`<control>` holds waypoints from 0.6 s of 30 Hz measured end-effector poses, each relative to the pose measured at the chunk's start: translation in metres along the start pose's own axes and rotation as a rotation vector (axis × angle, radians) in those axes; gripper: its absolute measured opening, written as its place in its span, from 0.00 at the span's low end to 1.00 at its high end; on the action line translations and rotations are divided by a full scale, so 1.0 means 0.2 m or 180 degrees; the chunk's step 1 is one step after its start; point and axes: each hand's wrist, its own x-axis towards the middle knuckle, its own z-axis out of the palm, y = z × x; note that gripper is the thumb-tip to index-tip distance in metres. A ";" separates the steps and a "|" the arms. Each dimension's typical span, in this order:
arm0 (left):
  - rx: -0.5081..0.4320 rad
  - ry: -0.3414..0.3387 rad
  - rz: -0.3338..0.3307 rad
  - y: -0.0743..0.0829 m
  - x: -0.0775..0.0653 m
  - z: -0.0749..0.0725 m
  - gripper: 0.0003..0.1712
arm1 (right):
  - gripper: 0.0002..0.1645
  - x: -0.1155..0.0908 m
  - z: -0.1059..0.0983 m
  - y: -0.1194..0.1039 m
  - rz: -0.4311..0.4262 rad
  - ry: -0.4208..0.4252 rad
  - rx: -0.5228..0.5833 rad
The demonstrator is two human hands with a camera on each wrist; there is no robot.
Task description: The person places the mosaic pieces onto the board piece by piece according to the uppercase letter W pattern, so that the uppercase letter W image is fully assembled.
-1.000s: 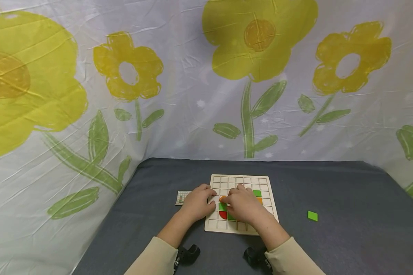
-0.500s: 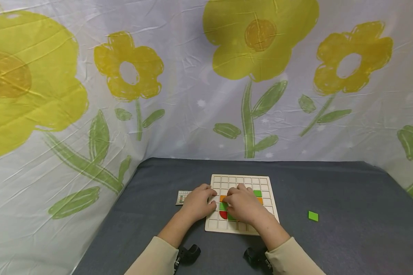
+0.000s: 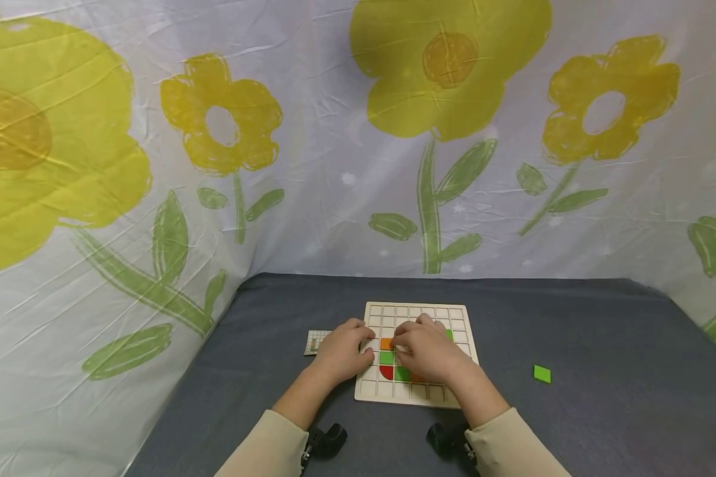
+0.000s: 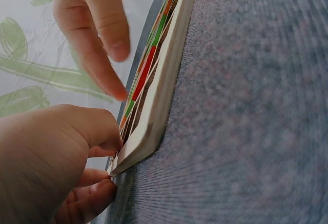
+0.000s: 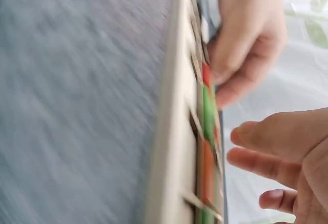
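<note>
A pale wooden grid board [image 3: 388, 392] lies on the dark cloth with coloured tiles in its cells. Its left edge is gripped by my left hand [image 3: 341, 351], thumb on top and fingers at the side, as the left wrist view shows. Over the board's middle hovers my right hand [image 3: 428, 350], its fingers [image 5: 256, 160] loosely spread with nothing between them. An orange tile [image 3: 386, 344] sits flat just left of its fingertips. Below that come a green tile [image 3: 386, 358] and a rounded red tile [image 3: 386, 372], with another green tile [image 3: 402, 374] beside. The right hand hides several cells.
One loose green tile [image 3: 541, 374] lies on the cloth to the right of the board. A small printed card [image 3: 315, 342] shows partly from behind the left hand. A flower-print curtain [image 3: 334, 199] stands behind the table.
The orange tile, tilted under the right fingers a second ago, now lies flat in its cell. My right hand has let go and shifted slightly right. The left hand stays put.
</note>
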 end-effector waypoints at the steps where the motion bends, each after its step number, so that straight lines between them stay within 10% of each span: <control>1: -0.0003 -0.0003 -0.0003 0.00 0.00 0.00 0.18 | 0.13 -0.01 -0.01 0.02 0.0049 0.0021 0.0046; 18: -0.0015 -0.0009 -0.0045 0.00 0.00 0.00 0.18 | 0.24 -0.31 -0.29 0.51 0.1321 0.0084 0.1386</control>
